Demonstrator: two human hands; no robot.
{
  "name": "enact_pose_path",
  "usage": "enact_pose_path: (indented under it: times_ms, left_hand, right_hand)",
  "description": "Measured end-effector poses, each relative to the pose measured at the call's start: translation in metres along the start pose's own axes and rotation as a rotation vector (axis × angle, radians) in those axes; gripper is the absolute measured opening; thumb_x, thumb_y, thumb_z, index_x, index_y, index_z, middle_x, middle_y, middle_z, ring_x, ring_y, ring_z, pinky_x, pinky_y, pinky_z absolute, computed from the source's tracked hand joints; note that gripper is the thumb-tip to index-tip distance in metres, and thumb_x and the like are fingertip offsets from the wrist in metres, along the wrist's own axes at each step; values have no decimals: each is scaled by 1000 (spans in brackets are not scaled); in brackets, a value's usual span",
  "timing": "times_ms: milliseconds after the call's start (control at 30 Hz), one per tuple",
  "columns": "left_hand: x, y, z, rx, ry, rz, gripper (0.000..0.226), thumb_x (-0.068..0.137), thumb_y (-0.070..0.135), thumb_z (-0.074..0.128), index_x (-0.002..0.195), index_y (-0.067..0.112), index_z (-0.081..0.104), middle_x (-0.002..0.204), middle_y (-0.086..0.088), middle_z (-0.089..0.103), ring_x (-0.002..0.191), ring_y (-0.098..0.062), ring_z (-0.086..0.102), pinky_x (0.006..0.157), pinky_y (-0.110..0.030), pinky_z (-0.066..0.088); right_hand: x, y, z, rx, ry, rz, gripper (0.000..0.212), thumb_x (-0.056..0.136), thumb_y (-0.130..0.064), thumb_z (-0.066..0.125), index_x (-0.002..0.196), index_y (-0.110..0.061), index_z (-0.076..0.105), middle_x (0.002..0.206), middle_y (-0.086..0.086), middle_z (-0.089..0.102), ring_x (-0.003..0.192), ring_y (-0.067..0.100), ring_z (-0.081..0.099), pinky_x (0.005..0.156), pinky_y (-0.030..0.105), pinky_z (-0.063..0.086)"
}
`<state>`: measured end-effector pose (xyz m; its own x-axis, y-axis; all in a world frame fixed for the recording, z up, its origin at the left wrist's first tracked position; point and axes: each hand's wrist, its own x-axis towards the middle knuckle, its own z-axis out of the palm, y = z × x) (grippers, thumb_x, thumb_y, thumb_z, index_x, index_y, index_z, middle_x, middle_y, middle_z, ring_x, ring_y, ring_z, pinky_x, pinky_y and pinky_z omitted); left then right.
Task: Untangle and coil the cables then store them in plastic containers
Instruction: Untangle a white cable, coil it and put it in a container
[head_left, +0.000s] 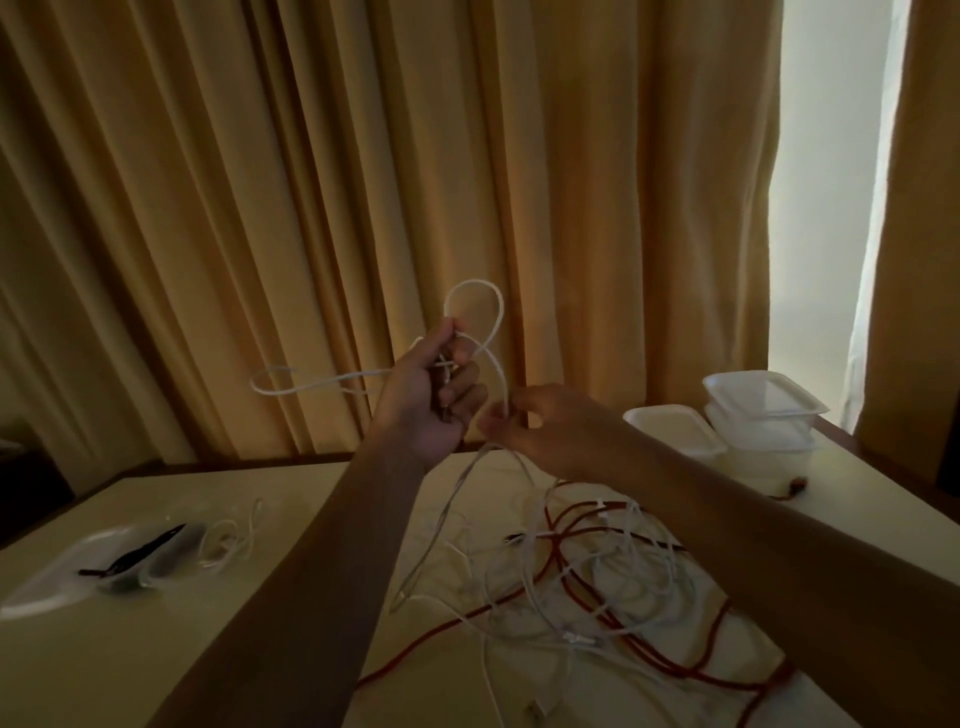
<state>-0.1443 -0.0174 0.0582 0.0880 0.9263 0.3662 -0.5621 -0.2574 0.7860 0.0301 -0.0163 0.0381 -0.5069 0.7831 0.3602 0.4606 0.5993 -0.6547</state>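
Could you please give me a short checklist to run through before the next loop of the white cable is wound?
1. Left hand grips the white cable loops: ok.
2. Right hand pinches the strand feeding the coil: ok.
3. Feeding strand free of the tangle on the table: not ok; it drops into the pile crossed by the red cable.
4. White cable's free end located: cannot tell.
5. Plastic containers in sight at the table's far right: ok.
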Motion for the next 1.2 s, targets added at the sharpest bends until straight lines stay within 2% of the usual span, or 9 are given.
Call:
enact_pose_path:
  times_ms: [167,367,533,667,800,867,1000,1100,1200]
  left_hand:
    - [8,17,2,-130,7,69,22,108,24,46,93,15,60,70,4,46,40,-7,32,40,-22,30]
    - [6,39,1,-55,179,77,22,106,25,47,92,15,61,67,5,44,43,-6,28,43,-21,23]
    - [-9,12,-41,393,298,-434,14,96,20,65,90,7,66,68,2,48,37,-4,25,38,-18,21]
    - [-32,-22,-53,766,233,-735,47,74,25,89,109,7,63,86,-10,64,49,-10,47,46,-25,41]
    - [-53,-24,-28,1884,-41,-912,74,80,47,84,140,15,53,123,-3,63,98,-17,64,75,-30,55]
    - [-60,4,-6,2172,-338,-882,49,91,50,71,127,17,68,119,1,67,105,-16,64,89,-31,54]
    - [-84,71,58,1531,-307,-408,18,95,34,63,99,25,78,101,3,77,90,-14,73,79,-34,60]
    - [-69,67,91,1361,-40,353,28,98,36,60,126,36,66,133,21,62,122,-6,60,102,-39,50]
    - [-39,39,106,1604,-208,369,46,105,37,52,150,38,42,153,20,45,139,-3,44,116,-33,40]
  right_hand:
    - [-12,9,-6,-58,-322,13,15,96,-41,63,101,-29,71,88,-16,77,87,-2,68,84,29,52]
    - [-30,39,-40,210,-97,58,27,104,-29,52,90,-21,74,78,0,74,77,15,69,78,36,52]
    - [-45,62,-85,961,124,162,35,106,-36,45,88,-12,64,65,2,20,48,12,24,45,25,30]
    - [-43,65,-86,1062,206,187,32,105,-37,48,90,-14,67,61,-2,24,47,11,19,39,23,24]
    - [-43,53,-91,958,214,170,35,103,-28,41,100,-8,69,54,-5,30,44,10,20,40,24,19]
    - [-42,41,-96,861,165,136,37,104,-26,39,101,-7,70,55,-4,32,45,10,22,41,25,20]
    - [-37,9,-105,508,56,80,39,106,-35,46,99,-9,74,57,-4,39,50,13,27,48,28,23]
    - [-31,-19,-107,378,25,11,39,103,-38,51,91,-10,76,57,-6,46,52,14,31,50,29,24]
    - [-25,-42,-110,375,56,-41,38,101,-40,55,82,-14,75,54,-7,45,51,14,31,50,30,25]
